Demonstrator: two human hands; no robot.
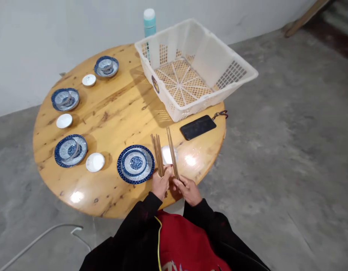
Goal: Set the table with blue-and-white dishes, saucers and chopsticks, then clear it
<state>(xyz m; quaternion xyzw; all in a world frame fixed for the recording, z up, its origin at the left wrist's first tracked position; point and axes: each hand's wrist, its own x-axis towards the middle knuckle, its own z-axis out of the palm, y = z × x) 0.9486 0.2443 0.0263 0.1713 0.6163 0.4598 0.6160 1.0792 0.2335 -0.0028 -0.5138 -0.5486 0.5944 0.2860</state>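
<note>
My left hand (161, 182) is closed around a bundle of several brown wooden chopsticks (158, 153), their tips pointing away from me. Just to its right, my right hand (189, 190) grips a pair of chopsticks (173, 156) that slants up to the left. Behind the sticks, partly covered by them, is a small white cup or bowl (166, 155) on the table. Left of my left hand lies a blue-and-white plate (120, 164) with a patterned bowl or smaller dish (136, 163) on it.
On the round wooden table (114, 124), several blue-rimmed plates with bowls stand along the left side, near small white cups (95, 162). A white plastic basket (191, 109) occupies the back right, with a turquoise bottle (149, 24) behind it. A black phone (198, 127) lies near the right edge.
</note>
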